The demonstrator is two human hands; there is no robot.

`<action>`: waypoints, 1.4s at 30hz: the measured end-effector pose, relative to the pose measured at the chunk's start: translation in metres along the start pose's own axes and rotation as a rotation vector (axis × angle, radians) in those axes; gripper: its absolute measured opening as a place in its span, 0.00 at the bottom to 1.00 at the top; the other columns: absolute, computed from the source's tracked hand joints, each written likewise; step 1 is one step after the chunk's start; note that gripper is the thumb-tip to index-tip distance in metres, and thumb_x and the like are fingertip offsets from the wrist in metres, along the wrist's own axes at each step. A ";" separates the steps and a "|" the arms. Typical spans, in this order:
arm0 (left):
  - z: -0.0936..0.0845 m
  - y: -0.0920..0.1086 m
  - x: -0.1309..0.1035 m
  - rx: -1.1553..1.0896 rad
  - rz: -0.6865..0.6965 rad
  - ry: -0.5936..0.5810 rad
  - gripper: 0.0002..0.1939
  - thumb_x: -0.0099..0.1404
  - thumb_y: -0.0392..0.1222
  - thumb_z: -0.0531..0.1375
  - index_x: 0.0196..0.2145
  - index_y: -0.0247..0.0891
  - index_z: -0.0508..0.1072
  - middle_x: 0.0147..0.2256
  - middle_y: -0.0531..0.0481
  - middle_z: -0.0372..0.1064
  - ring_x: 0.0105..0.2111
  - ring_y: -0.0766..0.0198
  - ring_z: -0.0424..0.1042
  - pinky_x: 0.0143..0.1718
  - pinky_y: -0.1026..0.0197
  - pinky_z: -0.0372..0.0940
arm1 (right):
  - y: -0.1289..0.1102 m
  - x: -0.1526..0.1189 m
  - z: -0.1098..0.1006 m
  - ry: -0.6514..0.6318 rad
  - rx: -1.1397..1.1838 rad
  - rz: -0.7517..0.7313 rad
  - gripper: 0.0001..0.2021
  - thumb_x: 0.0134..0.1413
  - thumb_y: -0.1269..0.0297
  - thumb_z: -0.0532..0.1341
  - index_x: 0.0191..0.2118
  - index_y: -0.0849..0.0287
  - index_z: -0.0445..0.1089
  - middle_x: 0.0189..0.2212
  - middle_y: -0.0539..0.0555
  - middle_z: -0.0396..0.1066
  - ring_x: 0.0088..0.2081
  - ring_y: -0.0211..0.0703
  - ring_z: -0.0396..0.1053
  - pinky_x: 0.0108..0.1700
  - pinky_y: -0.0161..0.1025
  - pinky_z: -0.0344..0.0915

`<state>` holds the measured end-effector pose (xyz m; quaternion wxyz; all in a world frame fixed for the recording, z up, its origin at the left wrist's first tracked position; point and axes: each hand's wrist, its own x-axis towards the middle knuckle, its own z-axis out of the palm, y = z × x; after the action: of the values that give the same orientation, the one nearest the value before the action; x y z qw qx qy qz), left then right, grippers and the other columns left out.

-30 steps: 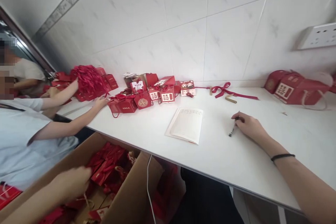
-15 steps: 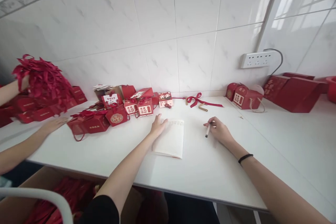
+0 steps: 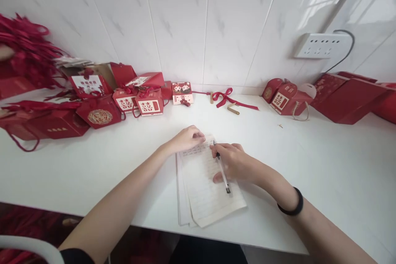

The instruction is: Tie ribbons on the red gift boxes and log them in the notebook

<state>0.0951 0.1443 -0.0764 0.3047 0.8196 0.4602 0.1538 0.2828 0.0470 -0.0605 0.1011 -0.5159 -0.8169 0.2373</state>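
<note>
A notebook (image 3: 210,189) with lined, partly loose-looking pages lies in front of me, with lines of handwriting across its upper part. My left hand (image 3: 187,138) rests at the notebook's top, its fingers curled together against the page's upper edge. In my right hand (image 3: 236,161) is a pen (image 3: 222,175) with a clear barrel and a black end; it slants over the page, and the hand lies along the page's right side. Whether the pen tip touches paper I cannot tell.
Red gift boxes (image 3: 100,111) crowd the table's left side, beside a bundle of red ribbons (image 3: 27,49) near another person's hand. A ribbon bow (image 3: 224,98) and a brass-coloured piece (image 3: 233,109) lie by the wall. More red boxes (image 3: 289,98) stand right, below a power strip (image 3: 321,45).
The notebook shows a wider, turned page. My right hand has moved left onto the page with the pen. My left hand's fingers have curled at its top. The view has tilted down.
</note>
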 end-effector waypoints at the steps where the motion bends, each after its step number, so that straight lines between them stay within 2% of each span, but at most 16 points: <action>1: -0.002 0.000 -0.003 0.019 0.033 -0.041 0.13 0.56 0.48 0.57 0.35 0.38 0.72 0.41 0.48 0.68 0.39 0.61 0.70 0.41 0.62 0.64 | -0.001 -0.002 0.001 -0.004 -0.005 -0.012 0.21 0.37 0.60 0.71 0.36 0.56 0.60 0.39 0.52 0.66 0.40 0.48 0.64 0.50 0.50 0.52; 3: -0.006 0.001 -0.008 0.064 0.053 -0.113 0.13 0.54 0.48 0.59 0.34 0.37 0.71 0.38 0.48 0.68 0.35 0.61 0.70 0.35 0.62 0.64 | -0.003 -0.007 0.004 0.036 0.006 -0.049 0.19 0.39 0.61 0.70 0.36 0.56 0.61 0.37 0.52 0.67 0.38 0.47 0.64 0.49 0.51 0.53; 5: -0.009 0.005 -0.012 0.074 0.035 -0.178 0.12 0.53 0.47 0.60 0.34 0.38 0.70 0.36 0.49 0.69 0.33 0.62 0.70 0.31 0.64 0.63 | -0.006 -0.009 0.009 0.160 0.086 -0.057 0.13 0.49 0.58 0.64 0.34 0.57 0.60 0.32 0.52 0.67 0.34 0.45 0.65 0.46 0.49 0.56; 6: -0.010 0.008 -0.013 0.073 0.029 -0.200 0.12 0.53 0.47 0.60 0.33 0.38 0.70 0.34 0.50 0.70 0.33 0.63 0.70 0.30 0.64 0.62 | -0.007 -0.009 0.011 0.239 0.175 -0.042 0.11 0.55 0.55 0.59 0.34 0.57 0.59 0.30 0.51 0.67 0.31 0.44 0.64 0.44 0.47 0.58; 8: -0.011 0.011 -0.014 0.078 0.026 -0.232 0.11 0.53 0.46 0.60 0.33 0.39 0.70 0.33 0.51 0.70 0.31 0.64 0.70 0.28 0.65 0.61 | -0.012 -0.006 0.017 0.376 0.449 0.004 0.15 0.61 0.49 0.49 0.35 0.56 0.58 0.28 0.52 0.67 0.30 0.42 0.65 0.37 0.42 0.61; 11: -0.011 0.013 -0.014 0.082 0.027 -0.256 0.12 0.54 0.46 0.59 0.35 0.40 0.69 0.35 0.52 0.71 0.32 0.64 0.70 0.28 0.65 0.60 | -0.016 0.006 0.025 0.452 0.868 0.064 0.24 0.58 0.40 0.44 0.37 0.57 0.60 0.29 0.54 0.67 0.29 0.41 0.66 0.28 0.36 0.62; 14: -0.010 0.013 -0.014 0.081 0.035 -0.276 0.13 0.54 0.47 0.59 0.36 0.40 0.69 0.36 0.51 0.71 0.32 0.64 0.70 0.28 0.65 0.60 | -0.015 0.018 0.030 0.445 1.018 0.182 0.24 0.52 0.39 0.53 0.30 0.59 0.62 0.22 0.52 0.65 0.22 0.37 0.61 0.22 0.33 0.58; 16: -0.011 0.014 -0.014 0.079 0.029 -0.286 0.14 0.53 0.47 0.59 0.37 0.39 0.69 0.37 0.50 0.70 0.33 0.64 0.70 0.28 0.65 0.60 | -0.014 0.023 0.031 0.442 0.989 0.267 0.20 0.48 0.45 0.61 0.26 0.58 0.59 0.17 0.48 0.61 0.18 0.34 0.56 0.19 0.31 0.53; 18: -0.012 0.014 -0.014 0.075 0.014 -0.299 0.15 0.53 0.48 0.59 0.37 0.39 0.68 0.39 0.50 0.70 0.34 0.63 0.70 0.28 0.65 0.60 | -0.014 0.025 0.031 0.497 0.869 0.292 0.17 0.45 0.53 0.64 0.23 0.58 0.57 0.15 0.45 0.58 0.18 0.32 0.53 0.19 0.31 0.49; 21: -0.013 0.015 -0.015 0.078 0.006 -0.308 0.15 0.53 0.48 0.58 0.38 0.40 0.68 0.40 0.50 0.70 0.35 0.63 0.70 0.29 0.64 0.60 | -0.014 0.026 0.033 0.607 0.640 0.217 0.15 0.46 0.60 0.62 0.20 0.58 0.55 0.15 0.44 0.55 0.19 0.32 0.51 0.21 0.31 0.49; 25: -0.011 0.016 -0.015 0.075 0.000 -0.298 0.16 0.51 0.49 0.59 0.37 0.40 0.67 0.39 0.50 0.70 0.35 0.62 0.70 0.29 0.64 0.61 | -0.013 0.026 0.038 0.592 0.564 0.200 0.15 0.44 0.65 0.58 0.18 0.58 0.49 0.14 0.43 0.47 0.19 0.31 0.45 0.20 0.31 0.45; 32: -0.005 0.020 -0.015 0.136 -0.025 -0.265 0.23 0.46 0.55 0.61 0.37 0.41 0.65 0.40 0.50 0.68 0.35 0.61 0.69 0.28 0.63 0.61 | -0.011 0.026 0.041 0.562 0.539 0.162 0.14 0.42 0.66 0.55 0.17 0.58 0.46 0.14 0.43 0.46 0.20 0.31 0.43 0.21 0.32 0.43; 42: -0.005 0.021 -0.017 0.130 -0.038 -0.262 0.22 0.45 0.54 0.61 0.37 0.41 0.65 0.41 0.49 0.68 0.37 0.58 0.69 0.30 0.62 0.61 | -0.010 0.027 0.042 0.513 0.563 0.146 0.13 0.40 0.67 0.56 0.17 0.58 0.48 0.15 0.44 0.48 0.20 0.32 0.44 0.21 0.32 0.43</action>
<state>0.0975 0.1234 -0.0583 0.3113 0.8418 0.4409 0.0093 0.2453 0.0551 -0.0943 0.4226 -0.5671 -0.6292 0.3223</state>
